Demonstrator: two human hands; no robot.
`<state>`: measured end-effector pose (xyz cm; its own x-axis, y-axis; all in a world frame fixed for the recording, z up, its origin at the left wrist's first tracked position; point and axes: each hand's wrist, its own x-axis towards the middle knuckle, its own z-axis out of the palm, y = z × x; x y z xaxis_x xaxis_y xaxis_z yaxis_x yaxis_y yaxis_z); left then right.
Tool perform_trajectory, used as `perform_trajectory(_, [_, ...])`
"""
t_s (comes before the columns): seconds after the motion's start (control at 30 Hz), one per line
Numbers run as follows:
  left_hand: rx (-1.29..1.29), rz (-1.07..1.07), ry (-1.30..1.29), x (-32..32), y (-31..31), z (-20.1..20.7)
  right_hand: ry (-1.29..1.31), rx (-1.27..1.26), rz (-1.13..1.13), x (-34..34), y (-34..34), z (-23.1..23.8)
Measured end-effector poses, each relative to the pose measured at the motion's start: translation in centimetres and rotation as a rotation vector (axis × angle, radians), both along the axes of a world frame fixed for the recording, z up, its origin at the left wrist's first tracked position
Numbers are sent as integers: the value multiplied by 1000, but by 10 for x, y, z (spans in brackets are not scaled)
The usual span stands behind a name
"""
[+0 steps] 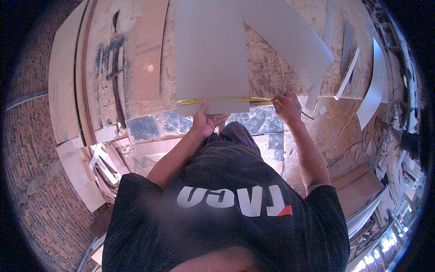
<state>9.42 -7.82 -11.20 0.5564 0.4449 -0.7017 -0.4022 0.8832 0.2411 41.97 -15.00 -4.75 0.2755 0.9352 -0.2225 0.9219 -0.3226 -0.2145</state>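
Note:
A yellow tape measure [235, 99] lies stretched across the near end of a long pale grey sheet [210, 54]. My right hand [287, 109] is closed on the tape measure just right of the sheet; its case is mostly hidden by the fingers. My left hand [207, 122] is at the sheet's near edge, its thumb resting on the surface by the tape. The other fingers of that hand are apart from the thumb and stretch rightward along the edge. Whether they touch the sheet's underside cannot be seen.
The sheet rests on a worn wooden workbench [263, 68]. Another grey sheet [294, 50] lies angled to the right, near several narrow offcuts [348, 75]. A brownish board [149, 54] and a dark bar [117, 90] lie left. Scraps [104, 165] are piled beside a brick wall [27, 149].

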Motion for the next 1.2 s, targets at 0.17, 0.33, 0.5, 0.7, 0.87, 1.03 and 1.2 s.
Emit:
perform_trajectory(0.17, [25,0,6,0,0,0,-8,-5,0,0,0,0])
perform_trajectory(0.33, [11,1,11,0,0,0,-5,10,5,0,-1,0])
perform_trajectory(0.5, [-12,2,-9,1,1,1,-6,-7,-10,1,1,1])
perform_trajectory(0.7, [-8,11,-11,0,-2,-8,2,20,0,2,-2,-1])
perform_trajectory(0.87, [-89,161,-160,0,-5,-23,-36,198,168,8,1,-13])
perform_trajectory(1.03, [-151,-258,56,-43,9,-1,166,108,143,19,-1,-22])
perform_trajectory(1.2, [200,-491,515,-139,23,50,322,87,20,21,0,-26])
